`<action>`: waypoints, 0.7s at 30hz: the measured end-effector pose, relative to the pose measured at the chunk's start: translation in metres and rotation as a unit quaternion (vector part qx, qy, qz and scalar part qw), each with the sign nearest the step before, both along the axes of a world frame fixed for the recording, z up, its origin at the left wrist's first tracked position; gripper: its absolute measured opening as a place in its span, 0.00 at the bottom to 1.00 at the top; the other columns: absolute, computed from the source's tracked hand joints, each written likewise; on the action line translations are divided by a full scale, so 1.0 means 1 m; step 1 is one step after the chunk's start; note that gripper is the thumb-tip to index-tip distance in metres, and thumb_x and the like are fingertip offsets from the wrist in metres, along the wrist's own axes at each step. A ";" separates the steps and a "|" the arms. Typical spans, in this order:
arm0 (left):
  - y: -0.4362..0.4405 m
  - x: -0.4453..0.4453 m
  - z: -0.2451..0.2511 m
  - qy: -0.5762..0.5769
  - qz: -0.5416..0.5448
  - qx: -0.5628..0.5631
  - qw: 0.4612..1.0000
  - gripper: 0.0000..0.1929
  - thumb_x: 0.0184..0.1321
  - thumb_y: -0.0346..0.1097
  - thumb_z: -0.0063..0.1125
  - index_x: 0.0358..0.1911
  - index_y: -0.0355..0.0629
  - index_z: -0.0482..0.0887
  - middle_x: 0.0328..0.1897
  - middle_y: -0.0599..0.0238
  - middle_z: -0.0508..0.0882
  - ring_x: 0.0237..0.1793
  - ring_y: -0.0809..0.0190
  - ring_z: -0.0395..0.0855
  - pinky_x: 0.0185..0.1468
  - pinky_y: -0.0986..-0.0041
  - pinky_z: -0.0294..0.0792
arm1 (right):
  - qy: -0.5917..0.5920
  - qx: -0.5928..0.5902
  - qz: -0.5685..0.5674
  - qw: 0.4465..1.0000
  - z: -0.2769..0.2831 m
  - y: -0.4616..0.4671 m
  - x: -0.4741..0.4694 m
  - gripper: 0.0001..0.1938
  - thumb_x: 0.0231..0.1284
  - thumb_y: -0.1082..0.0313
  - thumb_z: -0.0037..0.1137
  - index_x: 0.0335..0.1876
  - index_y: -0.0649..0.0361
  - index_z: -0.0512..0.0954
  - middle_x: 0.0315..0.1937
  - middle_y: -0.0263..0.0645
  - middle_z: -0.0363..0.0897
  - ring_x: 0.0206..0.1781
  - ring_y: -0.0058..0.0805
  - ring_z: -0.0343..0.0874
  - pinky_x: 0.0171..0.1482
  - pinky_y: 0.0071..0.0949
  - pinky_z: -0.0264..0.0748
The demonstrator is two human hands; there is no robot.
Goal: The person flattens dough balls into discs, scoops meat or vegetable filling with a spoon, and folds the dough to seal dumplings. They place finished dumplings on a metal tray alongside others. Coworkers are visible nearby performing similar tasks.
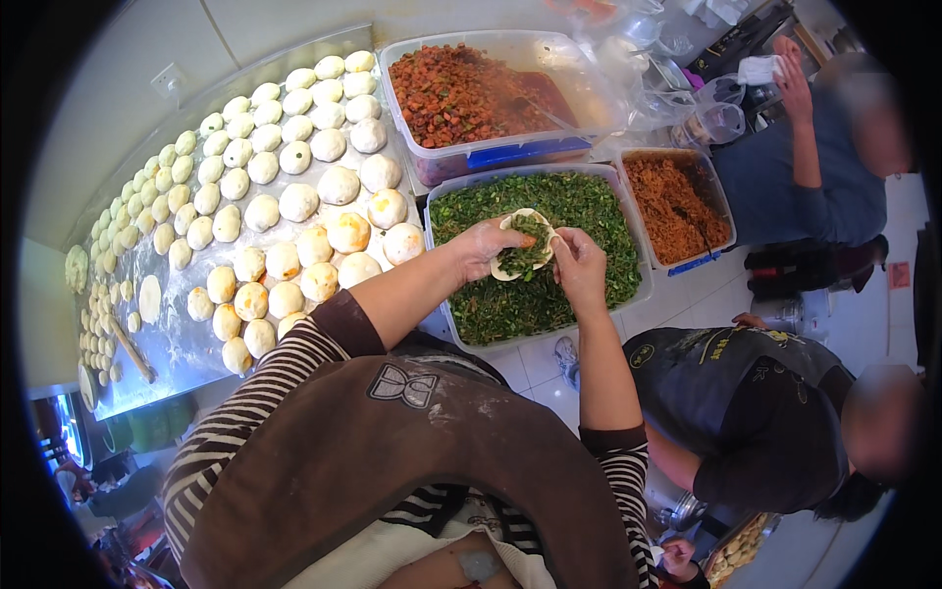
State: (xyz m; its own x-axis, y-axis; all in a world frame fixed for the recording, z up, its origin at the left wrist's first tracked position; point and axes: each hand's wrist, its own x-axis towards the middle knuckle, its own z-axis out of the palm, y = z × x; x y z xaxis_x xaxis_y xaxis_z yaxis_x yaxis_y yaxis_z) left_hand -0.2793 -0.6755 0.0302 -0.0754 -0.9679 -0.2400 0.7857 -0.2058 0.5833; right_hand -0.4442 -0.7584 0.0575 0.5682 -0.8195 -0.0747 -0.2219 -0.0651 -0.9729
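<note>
A round dough wrapper (506,274) heaped with chopped green filling (521,258) is held between both my hands. My left hand (482,249) supports it from the left, the thumb resting against the filling. With fingers and thumb, my right hand (581,258) pinches the wrapper's right edge. Flour whitens my fingers. Directly beneath my hands is a clear plastic tub (458,340) full of chopped greens (486,313). Many rounded, filled dough buns (298,202) lie in rows on the floured metal worktop (173,364) to the left.
Behind the greens stands a large tub (471,158) of red diced filling with a utensil; a smaller tub (728,224) of orange shreds is right. A rolling pin (132,350), dough disc (149,300) and small dough pieces lie left. Two people (802,184), (765,427) are at the right.
</note>
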 end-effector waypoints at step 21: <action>-0.005 0.016 0.015 -0.026 -0.159 -0.014 0.987 0.16 0.62 0.36 0.56 0.51 0.37 0.77 0.43 0.58 0.85 0.39 0.62 0.87 0.42 0.70 0.82 | -0.006 0.043 0.024 0.999 0.016 0.012 0.003 0.07 0.66 0.73 0.51 0.45 0.67 0.75 0.26 0.31 0.76 0.21 0.13 0.71 0.19 0.16 0.67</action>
